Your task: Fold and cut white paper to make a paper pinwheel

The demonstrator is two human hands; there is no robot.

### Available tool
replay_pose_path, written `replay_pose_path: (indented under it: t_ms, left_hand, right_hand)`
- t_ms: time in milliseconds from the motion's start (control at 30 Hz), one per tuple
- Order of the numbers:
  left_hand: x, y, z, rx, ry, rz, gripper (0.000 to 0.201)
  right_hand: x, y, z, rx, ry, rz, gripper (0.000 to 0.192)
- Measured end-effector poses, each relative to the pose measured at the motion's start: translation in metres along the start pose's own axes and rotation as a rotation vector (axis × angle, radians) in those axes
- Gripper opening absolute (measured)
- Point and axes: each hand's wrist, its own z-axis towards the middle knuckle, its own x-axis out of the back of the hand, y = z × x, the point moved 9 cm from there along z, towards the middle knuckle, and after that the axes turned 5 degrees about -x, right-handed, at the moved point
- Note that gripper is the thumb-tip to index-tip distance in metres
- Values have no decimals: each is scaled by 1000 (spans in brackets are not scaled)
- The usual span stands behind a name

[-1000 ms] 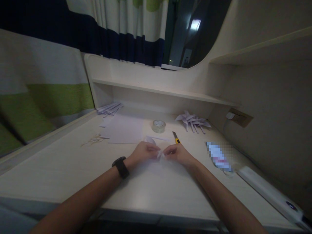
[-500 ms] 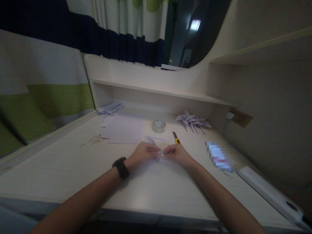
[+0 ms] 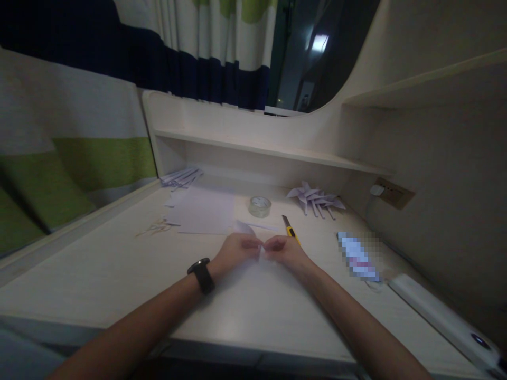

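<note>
Pinching white paper (image 3: 244,227) between curled fingers and thumbs, the left hand (image 3: 237,248) and right hand (image 3: 285,249) nearly meet at the fingertips in the head view. The paper sits between them, a flap rising just beyond the left; a yellow cutter (image 3: 290,229) lies just past the right, tape (image 3: 260,209) farther beyond both.

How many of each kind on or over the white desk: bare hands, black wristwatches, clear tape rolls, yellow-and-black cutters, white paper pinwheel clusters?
Bare hands (left hand, right hand): 2
Black wristwatch: 1
Clear round tape roll: 1
Yellow-and-black cutter: 1
White folded-paper pinwheel cluster: 1 (pieces overlap, not counted singly)
Total: 6
</note>
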Motion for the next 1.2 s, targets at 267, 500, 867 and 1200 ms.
replay_pose_path:
  t_ms: [267, 500, 867, 1200]
  left_hand:
    - [8, -3, 0, 6, 99, 31, 34]
    - [7, -6, 0, 25, 131, -19, 33]
    - [17, 0, -1, 18, 192, -31, 28]
    - [17, 0, -1, 46, 190, -5, 29]
  right_hand:
    - [1, 5, -1, 7, 74, 45, 36]
    - [7, 1, 0, 33, 93, -84, 31]
    - [11, -8, -2, 114, 115, -284, 20]
    - [11, -10, -3, 105, 140, -292, 18]
